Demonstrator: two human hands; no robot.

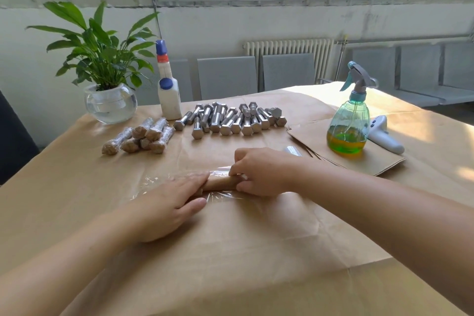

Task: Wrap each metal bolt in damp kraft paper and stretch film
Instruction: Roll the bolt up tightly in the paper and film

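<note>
Fingers, right hand (259,172): curled, fingertips and thumb pinching the right end of a paper-wrapped bolt (221,183) together with the edge of clear stretch film (159,182). Fingers, left hand (168,202): straight and close together, laid flat over the left end of the same bolt, thumb stretched along the near side.

Item 1: the paper-wrapped bolt, lying crosswise between the two hands on the film sheet, which lies crinkled on the kraft-covered table (243,251).

Item 2: finished bundles (139,136), a small heap wrapped in paper and film, far left of the hands.

Item 3: bare metal bolts (230,120), a heap of hex-headed pieces at the centre back, well apart from the hands.

Item 4: film roll (292,150), just beyond the right wrist (mostly hidden).

Item 5: stack of cut kraft sheets (379,161), to the right, bearing a spray bottle (350,120) of yellow-green liquid and a white handheld device (384,133).

Item 6: white bottle (168,90) with blue cap, upright behind the bundles.

Item 7: potted plant (102,59) in a glass bowl, far left corner.
</note>
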